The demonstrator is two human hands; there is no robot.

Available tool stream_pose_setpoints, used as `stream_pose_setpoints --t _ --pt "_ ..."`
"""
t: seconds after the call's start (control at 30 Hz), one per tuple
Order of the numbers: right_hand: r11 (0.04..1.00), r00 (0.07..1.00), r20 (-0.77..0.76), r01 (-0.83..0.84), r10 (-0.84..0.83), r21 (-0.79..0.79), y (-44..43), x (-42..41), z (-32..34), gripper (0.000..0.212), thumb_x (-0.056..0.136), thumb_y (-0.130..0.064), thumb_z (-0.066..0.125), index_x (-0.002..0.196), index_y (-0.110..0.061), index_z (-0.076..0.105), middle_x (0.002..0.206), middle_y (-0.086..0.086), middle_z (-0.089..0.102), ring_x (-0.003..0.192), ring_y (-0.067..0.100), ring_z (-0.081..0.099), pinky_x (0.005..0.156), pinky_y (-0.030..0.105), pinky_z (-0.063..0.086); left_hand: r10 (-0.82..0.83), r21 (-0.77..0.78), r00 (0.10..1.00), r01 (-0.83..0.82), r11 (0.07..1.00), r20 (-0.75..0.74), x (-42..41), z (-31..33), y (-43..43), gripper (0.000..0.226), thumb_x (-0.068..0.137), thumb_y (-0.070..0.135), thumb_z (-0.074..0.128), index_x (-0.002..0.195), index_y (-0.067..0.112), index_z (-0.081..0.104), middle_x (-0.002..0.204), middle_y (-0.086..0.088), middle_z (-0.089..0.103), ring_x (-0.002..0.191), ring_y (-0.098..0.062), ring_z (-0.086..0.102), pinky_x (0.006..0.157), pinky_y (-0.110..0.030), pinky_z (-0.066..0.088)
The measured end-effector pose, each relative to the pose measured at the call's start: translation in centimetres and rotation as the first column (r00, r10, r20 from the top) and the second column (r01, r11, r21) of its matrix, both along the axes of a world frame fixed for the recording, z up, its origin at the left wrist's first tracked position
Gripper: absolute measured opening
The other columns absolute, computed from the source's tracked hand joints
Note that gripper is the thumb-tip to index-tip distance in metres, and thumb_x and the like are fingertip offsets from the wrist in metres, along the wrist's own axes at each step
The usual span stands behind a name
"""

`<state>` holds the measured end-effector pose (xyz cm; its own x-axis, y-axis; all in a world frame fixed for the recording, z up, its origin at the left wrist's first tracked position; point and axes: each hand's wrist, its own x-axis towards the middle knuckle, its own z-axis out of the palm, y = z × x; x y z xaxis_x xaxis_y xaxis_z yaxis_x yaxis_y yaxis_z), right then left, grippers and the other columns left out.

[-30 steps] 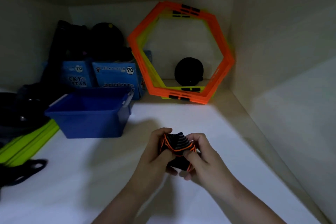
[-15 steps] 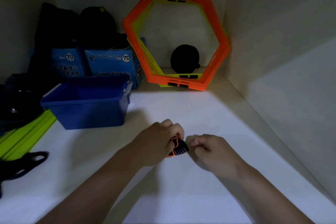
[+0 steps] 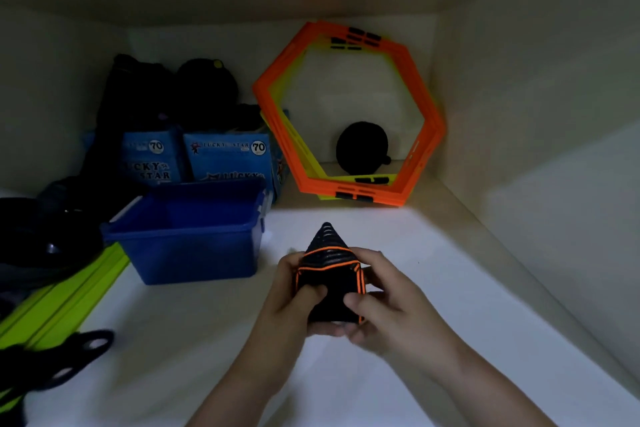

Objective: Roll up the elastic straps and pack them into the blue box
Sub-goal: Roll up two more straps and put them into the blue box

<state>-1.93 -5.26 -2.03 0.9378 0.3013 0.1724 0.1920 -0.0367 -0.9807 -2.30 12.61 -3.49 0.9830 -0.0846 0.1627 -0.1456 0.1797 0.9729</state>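
A black elastic strap with orange edging [image 3: 327,274] is bundled between both hands, above the white shelf near the middle. One pointed end sticks up toward the back. My left hand [image 3: 287,302] grips its left side with the thumb pressed on the front. My right hand [image 3: 384,305] grips its right side, thumb also on the front. The blue box [image 3: 194,246] stands open to the left of the hands, a short way off. I cannot see anything inside it from here.
Orange and yellow hexagon frames [image 3: 349,114] lean on the back wall with a black round object [image 3: 362,147] behind them. Blue cartons [image 3: 225,156] and dark bags sit behind the box. Green bars [image 3: 59,298] and a black strap [image 3: 62,360] lie at the left.
The strap, pinched low between the hands half a second ago, is now lifted and held upright as a larger bundle with a pointed end up. Both hands have closed around it.
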Motion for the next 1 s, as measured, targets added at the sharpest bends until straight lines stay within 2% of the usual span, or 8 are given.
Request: stream_pose_setpoints --t 0.23,0.37,0.47,0.53,0.73,0.8,0.9,1.0 --pt "0.999 0.999 -0.001 -0.037 0.037 0.03 3.1 1.4 2.4 0.041 0.085 -0.01 0.063 0.123 -0.024 0.066 0.105 0.018 0.068 0.074 0.04 0.074 0.064 0.042 0.06 -0.023 0.214 0.994 -0.001 0.977 0.11 -0.6 3.4 5.7 0.03 0.09 0.032 0.062 0.12 0.032 0.06 0.115 0.005 0.07 0.102 -0.02 0.071 0.08 -0.047 0.062" --pt "0.999 1.0 0.014 -0.024 0.023 0.041 5.4 2.4 3.5 0.043 0.083 -0.011 0.06 0.124 -0.025 0.065 0.093 0.008 0.073 0.071 0.034 0.073 0.062 0.04 0.058 0.244 0.271 0.913 -0.338 0.901 0.328 1.6 5.1 13.1 0.022 0.093 0.038 0.063 0.111 0.028 0.069 0.109 0.003 0.07 0.1 -0.014 0.067 0.084 -0.04 0.056" --pt "0.998 0.999 0.029 -0.026 0.025 0.053 7.3 3.1 4.0 0.043 0.084 -0.011 0.061 0.122 -0.029 0.067 0.087 0.003 0.073 0.07 0.033 0.072 0.063 0.04 0.059 0.496 0.429 0.672 -0.737 0.523 0.55 5.1 5.5 20.6 0.005 0.096 0.025 0.064 0.098 0.029 0.067 0.108 -0.004 0.064 0.097 -0.018 0.06 0.084 -0.037 0.049" --pt "0.998 0.999 0.045 -0.02 0.018 0.055 8.6 3.5 4.2 0.043 0.084 -0.011 0.061 0.123 -0.03 0.066 0.087 0.002 0.073 0.071 0.033 0.072 0.063 0.042 0.06 0.599 0.475 0.545 -0.831 0.29 0.587 7.4 5.2 25.0 0.013 0.093 0.021 0.065 0.104 0.028 0.066 0.115 -0.007 0.06 0.106 -0.028 0.055 0.091 -0.044 0.048" --pt "0.999 0.997 0.08 -0.013 0.01 0.036 11.9 5.5 4.5 0.044 0.097 0.005 0.056 0.125 -0.028 0.065 0.1 0.008 0.074 0.075 0.032 0.072 0.069 0.053 0.06 0.578 0.59 0.762 -0.619 0.518 0.292 9.7 3.8 28.6 0.021 0.099 0.029 0.053 0.113 0.023 0.068 0.105 0.0 0.069 0.094 -0.019 0.064 0.077 -0.036 0.052" --pt "0.999 0.996 0.087 -0.018 0.016 0.028 12.8 6.1 4.7 0.044 0.097 0.006 0.055 0.124 -0.028 0.064 0.102 0.01 0.073 0.076 0.03 0.072 0.069 0.051 0.06 0.599 0.548 0.762 -0.619 0.563 0.245 9.5 3.6 28.6 0.022 0.1 0.026 0.049 0.109 0.026 0.069 0.101 0.003 0.069 0.085 -0.016 0.066 0.072 -0.04 0.06" --pt "0.999 0.996 0.086 -0.032 0.031 0.013 13.5 7.0 5.0 0.043 0.097 0.007 0.055 0.125 -0.024 0.062 0.102 0.012 0.072 0.075 0.03 0.072 0.069 0.048 0.061 0.629 0.482 0.74 -0.652 0.585 0.237 9.3 2.9 28.2 0.024 0.101 0.016 0.047 0.11 0.023 0.069 0.11 -0.006 0.065 0.084 -0.014 0.065 0.05 -0.023 0.057" --pt "0.999 0.995 0.086 -0.043 0.043 -0.003 14.0 8.2 5.7 0.042 0.097 0.007 0.054 0.126 -0.022 0.061 0.107 0.012 0.072 0.077 0.03 0.075 0.068 0.044 0.062 0.664 0.414 0.704 -0.698 0.584 0.251 9.1 1.7 27.7 0.023 0.1 0.015 0.053 0.105 0.031 0.068 0.122 -0.012 0.057 0.091 -0.021 0.065 0.047 -0.021 0.055"
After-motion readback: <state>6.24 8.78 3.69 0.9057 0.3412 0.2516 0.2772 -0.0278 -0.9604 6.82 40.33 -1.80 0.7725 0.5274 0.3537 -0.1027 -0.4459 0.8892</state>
